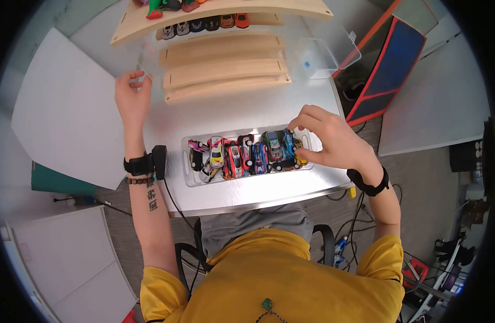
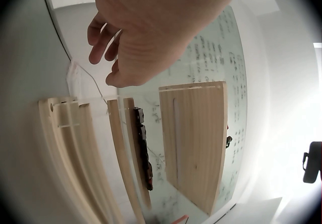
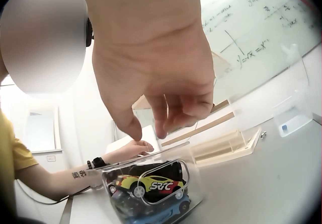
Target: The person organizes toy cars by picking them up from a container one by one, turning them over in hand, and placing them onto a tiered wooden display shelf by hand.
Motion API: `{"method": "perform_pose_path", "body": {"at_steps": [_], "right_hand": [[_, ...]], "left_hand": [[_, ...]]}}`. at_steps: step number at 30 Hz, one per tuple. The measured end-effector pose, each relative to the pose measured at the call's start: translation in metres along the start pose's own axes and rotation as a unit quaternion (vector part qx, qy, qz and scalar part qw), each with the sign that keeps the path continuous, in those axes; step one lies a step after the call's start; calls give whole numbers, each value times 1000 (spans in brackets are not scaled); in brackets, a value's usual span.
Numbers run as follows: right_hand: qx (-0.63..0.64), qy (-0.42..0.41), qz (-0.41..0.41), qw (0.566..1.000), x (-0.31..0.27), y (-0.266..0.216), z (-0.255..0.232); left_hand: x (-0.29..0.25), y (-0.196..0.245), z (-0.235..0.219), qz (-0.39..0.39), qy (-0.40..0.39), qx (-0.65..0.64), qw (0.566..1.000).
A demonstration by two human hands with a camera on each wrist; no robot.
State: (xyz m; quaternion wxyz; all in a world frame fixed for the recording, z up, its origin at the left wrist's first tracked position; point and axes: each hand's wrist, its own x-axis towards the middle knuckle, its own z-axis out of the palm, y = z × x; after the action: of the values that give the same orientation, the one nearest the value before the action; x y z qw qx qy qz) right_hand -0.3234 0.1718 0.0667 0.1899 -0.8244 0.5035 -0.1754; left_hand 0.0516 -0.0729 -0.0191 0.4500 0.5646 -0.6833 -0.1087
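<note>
A clear plastic tray (image 1: 191, 182) full of small toy cars lies on the metal table. At its right end my right hand (image 1: 333, 134) hovers, thumb and fingers spread apart over a blue toy car (image 1: 288, 143). The right wrist view shows that hand from behind, with nothing between its fingertips, above a yellow toy car (image 3: 151, 184) seen through the tray's wall. My left hand (image 1: 133, 99) is raised beside the left end of the wooden shelf (image 1: 220, 75), its fingers loosely bent. Nothing shows in it in the left wrist view either.
Several toy cars (image 1: 198, 26) stand in a row on an upper shelf level, and colourful figures (image 1: 155, 8) sit on the top board. An opened clear box (image 1: 318, 59) is at the back right. A cable (image 1: 177, 200) runs from the left wrist over the table edge (image 1: 247, 205).
</note>
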Motion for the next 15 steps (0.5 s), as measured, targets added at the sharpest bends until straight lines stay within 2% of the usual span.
{"method": "perform_pose_path", "body": {"at_steps": [7,15], "right_hand": [[-18,-23,28,999,-4,-8,5],[-178,-17,43,983,0,-32,17]], "left_hand": [[-2,-2,0,3,3,5,1000],[-3,8,0,-5,-9,-5,1000]]}}
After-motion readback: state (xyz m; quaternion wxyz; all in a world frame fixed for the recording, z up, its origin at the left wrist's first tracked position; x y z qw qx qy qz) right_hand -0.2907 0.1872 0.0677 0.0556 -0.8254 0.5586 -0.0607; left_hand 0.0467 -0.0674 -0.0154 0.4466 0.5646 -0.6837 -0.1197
